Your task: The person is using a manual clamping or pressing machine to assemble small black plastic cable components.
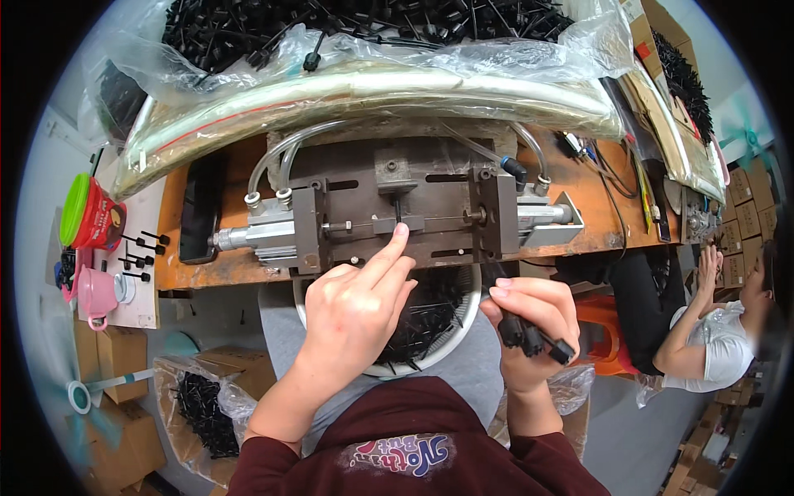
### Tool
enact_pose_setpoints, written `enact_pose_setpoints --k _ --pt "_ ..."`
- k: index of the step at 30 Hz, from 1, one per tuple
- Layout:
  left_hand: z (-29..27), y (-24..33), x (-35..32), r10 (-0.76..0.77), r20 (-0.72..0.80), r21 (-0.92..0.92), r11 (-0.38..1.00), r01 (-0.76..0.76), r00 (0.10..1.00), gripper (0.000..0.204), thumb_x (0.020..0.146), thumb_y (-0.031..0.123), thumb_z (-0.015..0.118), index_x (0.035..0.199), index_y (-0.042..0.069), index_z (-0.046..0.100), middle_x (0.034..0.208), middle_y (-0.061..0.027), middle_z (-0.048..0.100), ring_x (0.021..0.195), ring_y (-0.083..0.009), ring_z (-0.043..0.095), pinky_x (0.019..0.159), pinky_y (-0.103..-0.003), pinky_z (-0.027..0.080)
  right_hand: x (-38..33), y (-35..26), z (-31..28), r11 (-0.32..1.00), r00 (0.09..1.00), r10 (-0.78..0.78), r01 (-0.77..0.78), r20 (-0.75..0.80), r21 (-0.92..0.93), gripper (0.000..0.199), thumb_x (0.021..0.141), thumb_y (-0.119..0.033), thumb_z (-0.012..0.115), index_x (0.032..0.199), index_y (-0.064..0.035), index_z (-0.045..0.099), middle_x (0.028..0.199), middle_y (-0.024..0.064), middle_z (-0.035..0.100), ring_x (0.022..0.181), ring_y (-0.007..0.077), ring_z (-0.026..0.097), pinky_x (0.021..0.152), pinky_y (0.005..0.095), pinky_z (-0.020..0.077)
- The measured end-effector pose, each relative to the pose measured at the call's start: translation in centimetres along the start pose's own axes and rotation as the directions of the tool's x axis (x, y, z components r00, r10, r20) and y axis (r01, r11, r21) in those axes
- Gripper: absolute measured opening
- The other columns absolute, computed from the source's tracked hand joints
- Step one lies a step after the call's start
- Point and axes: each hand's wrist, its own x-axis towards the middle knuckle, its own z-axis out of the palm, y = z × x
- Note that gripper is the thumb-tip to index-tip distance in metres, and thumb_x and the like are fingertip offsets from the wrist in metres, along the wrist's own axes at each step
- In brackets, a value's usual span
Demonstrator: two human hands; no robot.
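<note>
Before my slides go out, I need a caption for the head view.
Left hand at the jig, right hand holding black parts, white basket below.

Held parts [532,339] are black, the sweatshirt [389,423] maroon.

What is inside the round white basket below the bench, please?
The white basket holds a heap of thin black parts. The left hand covers some of its left side, the metal fixture hides its far side, and anything under the top layer is hidden.
</note>
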Motion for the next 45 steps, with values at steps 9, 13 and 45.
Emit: enact_pose_setpoints --k 9,13,45 --pt "-3.1 3.4 -0.6 0.015 0.020 -0.638 0.770 0.001 1.000 0.037 0.063 0.010 0.089 0.095 0.000 0.072 0.090 -0.0125 0.073 0.081 -0.0240 0.071 0.070 -0.031 0.057 -0.6 -0.4 -0.2 0.952 0.938 -0.261 0.289 0.227 -0.100 0.036 0.076 -0.011 0.064 0.108 0.0051 0.070 0.107 0.0180 0.068 0.090 0.0282 0.071 0.075 0.0352 0.0596" --pt "-4.3 3.1 -1.4 -0.057 0.042 -0.619 0.782 0.070 0.998 0.032 0.065 0.004 0.087 0.093 0.001 0.073 0.086 -0.0087 0.072 0.073 -0.0191 0.068 0.066 -0.029 0.056 -0.3 -0.3 1.0 0.952 0.929 -0.304 0.304 0.211 0.035 0.037 0.078 -0.011 0.064 0.110 0.0063 0.069 0.112 0.0202 0.067 0.096 0.0292 0.070 0.079 0.0346 0.0591" --pt "0.2 0.2 0.1 -0.027 0.033 0.030 0.999 0.026 0.999 0.022 0.071 0.012 0.079 0.090 0.005 0.070 0.121 -0.0105 0.068 0.065 -0.0205 0.065 0.063 -0.029 0.052 -2.9 0.3 0.7 0.983 0.998 -0.056 0.054 -0.006 -0.175 0.029 0.076 0.006 0.078 0.101 -0.0050 0.069 0.105 0.0110 0.064 0.087 0.0232 0.068 0.073 0.0316 0.0575"
